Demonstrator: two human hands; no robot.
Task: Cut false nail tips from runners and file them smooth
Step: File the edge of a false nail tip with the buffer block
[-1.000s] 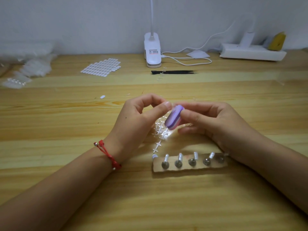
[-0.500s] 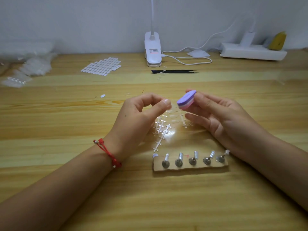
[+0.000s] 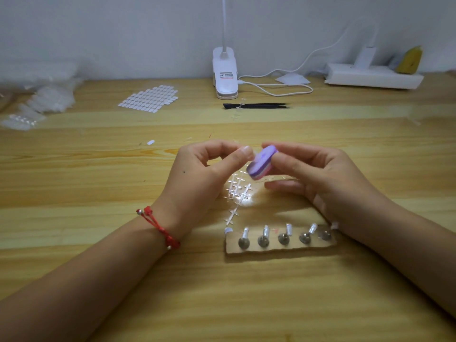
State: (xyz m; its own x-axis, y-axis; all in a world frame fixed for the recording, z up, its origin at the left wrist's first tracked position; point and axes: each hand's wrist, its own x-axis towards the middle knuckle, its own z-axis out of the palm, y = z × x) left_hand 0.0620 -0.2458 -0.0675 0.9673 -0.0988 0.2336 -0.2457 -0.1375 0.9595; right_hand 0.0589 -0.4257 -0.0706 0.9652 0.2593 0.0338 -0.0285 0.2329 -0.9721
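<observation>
Two hands meet over the table (image 3: 98,280): the left hand (image 3: 207,174) has its grip pinched thumb to forefinger, seemingly on a tip too small to make out, and the right hand (image 3: 318,174) pinches the tilted file (image 3: 262,164), which touches those fingertips from 3 o'clock. Runners (image 3: 238,191) lie on the table just at 6 o'clock of them. Filing well likely needs short, light strokes along the cut edge, the tip held firm.
</observation>
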